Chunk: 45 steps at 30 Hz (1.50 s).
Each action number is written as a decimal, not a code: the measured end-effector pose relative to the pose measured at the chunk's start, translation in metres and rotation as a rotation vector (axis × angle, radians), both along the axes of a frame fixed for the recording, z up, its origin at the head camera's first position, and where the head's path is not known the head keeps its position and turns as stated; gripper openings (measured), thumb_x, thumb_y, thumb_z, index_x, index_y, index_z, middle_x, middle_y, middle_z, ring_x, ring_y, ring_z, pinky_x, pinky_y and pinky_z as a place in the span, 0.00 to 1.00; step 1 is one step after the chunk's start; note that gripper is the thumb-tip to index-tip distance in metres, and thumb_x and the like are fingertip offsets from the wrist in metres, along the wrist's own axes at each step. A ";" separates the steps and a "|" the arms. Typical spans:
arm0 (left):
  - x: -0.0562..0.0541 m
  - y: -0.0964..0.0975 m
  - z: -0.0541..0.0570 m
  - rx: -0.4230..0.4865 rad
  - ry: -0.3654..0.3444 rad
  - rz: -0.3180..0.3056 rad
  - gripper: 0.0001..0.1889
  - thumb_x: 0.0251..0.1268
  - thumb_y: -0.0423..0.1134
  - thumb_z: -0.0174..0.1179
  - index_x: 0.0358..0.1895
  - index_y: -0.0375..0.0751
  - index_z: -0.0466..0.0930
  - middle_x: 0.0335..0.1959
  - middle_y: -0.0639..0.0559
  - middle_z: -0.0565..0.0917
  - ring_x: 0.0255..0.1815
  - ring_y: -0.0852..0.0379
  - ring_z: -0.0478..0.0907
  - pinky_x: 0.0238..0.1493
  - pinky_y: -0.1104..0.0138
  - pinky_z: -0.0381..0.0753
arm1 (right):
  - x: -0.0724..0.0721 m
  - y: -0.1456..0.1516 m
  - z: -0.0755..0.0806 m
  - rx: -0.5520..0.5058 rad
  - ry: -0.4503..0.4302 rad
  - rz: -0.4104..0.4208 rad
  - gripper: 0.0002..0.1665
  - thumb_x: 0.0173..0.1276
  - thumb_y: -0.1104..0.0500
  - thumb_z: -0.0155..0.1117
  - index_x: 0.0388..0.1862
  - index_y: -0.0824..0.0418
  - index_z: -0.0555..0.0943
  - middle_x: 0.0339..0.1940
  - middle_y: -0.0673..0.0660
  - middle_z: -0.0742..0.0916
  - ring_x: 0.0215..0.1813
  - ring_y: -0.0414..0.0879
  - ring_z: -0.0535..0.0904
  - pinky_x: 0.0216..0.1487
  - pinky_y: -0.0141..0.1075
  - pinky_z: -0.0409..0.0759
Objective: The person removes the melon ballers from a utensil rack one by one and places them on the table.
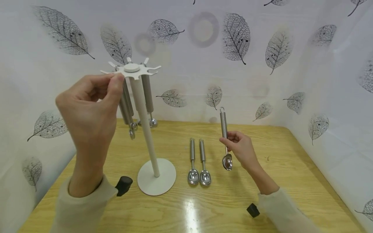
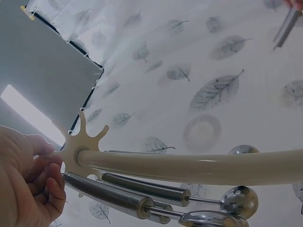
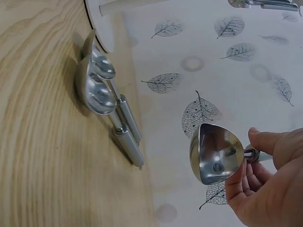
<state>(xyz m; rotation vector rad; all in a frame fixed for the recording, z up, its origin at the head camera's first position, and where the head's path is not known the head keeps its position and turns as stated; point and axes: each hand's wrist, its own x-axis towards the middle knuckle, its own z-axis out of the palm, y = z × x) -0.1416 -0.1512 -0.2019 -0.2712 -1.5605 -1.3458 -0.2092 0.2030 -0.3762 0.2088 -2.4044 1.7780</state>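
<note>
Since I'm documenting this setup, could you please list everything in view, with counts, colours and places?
Stand: 1, white, left of centre on the table
Hanging utensils: several (exact count unclear), silver, on the stand's top
Lying scoops: 2, silver, on the table right of the stand's base
Held scoop: 1, silver, in the right hand
Table: 1, light wood, below everything
Backdrop: count unclear, white with grey leaves, around the table
Ceiling: 1, grey, upper left of left wrist view
Light: 1, white, on the ceiling
Black pieces: 2, black, beside the cuffs
Sleeves: 2, beige, on both arms
Left hand: 1, bare, pinching the stand's top
Right hand: 1, bare, holding the scoop
</note>
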 end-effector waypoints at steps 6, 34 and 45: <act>0.000 0.001 0.000 -0.014 -0.007 0.009 0.08 0.70 0.37 0.71 0.39 0.35 0.93 0.32 0.49 0.90 0.25 0.56 0.77 0.32 0.70 0.77 | -0.002 -0.001 -0.021 0.025 -0.056 -0.020 0.22 0.73 0.62 0.74 0.57 0.77 0.81 0.40 0.63 0.88 0.33 0.42 0.81 0.35 0.29 0.83; -0.001 0.001 0.000 -0.029 0.004 -0.001 0.08 0.70 0.37 0.71 0.40 0.33 0.93 0.32 0.49 0.90 0.25 0.56 0.77 0.31 0.70 0.76 | -0.001 -0.013 -0.061 0.184 -0.261 -0.078 0.23 0.69 0.63 0.76 0.55 0.77 0.80 0.29 0.58 0.85 0.23 0.41 0.76 0.23 0.28 0.75; 0.000 0.000 0.000 -0.030 -0.001 0.007 0.09 0.70 0.37 0.71 0.40 0.33 0.93 0.32 0.49 0.90 0.24 0.56 0.77 0.31 0.70 0.76 | -0.003 -0.013 -0.070 0.241 -0.309 -0.067 0.23 0.69 0.62 0.76 0.54 0.77 0.80 0.28 0.58 0.85 0.22 0.41 0.77 0.22 0.28 0.75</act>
